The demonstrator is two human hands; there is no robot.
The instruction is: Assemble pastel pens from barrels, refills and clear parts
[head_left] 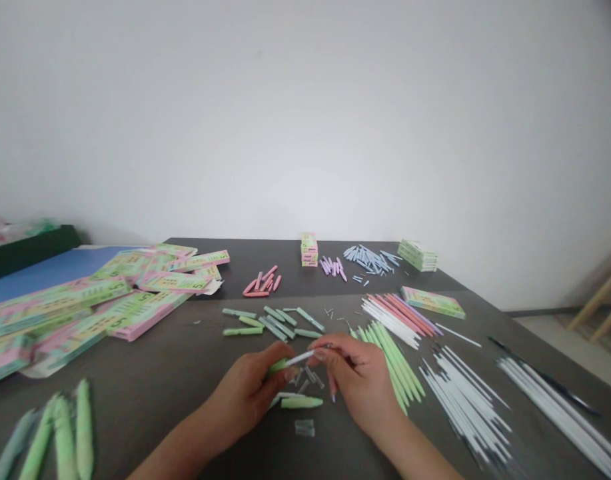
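My left hand [250, 383] is closed around a light green pen barrel [278, 366]. A white refill [300, 358] sticks out of it toward the right. My right hand [362, 380] pinches the refill's far end between thumb and fingers; the fingers partly cover that tip. Below my hands lies a green pen part [301, 403], with small clear plastic pieces [305, 427] nearer me. Just beyond my hands are scattered grey-green and green pen barrels [280, 327]. Light green sticks [395, 367] fan out beside my right hand.
Printed boxes [150, 313] pile up on the left, near green pens [62, 433]. White refills [468, 400] and long white rods [560, 413] lie right. Pink [262, 283], purple [334, 267] and blue pen parts [370, 259] lie farther back, near stacked boxes [309, 250].
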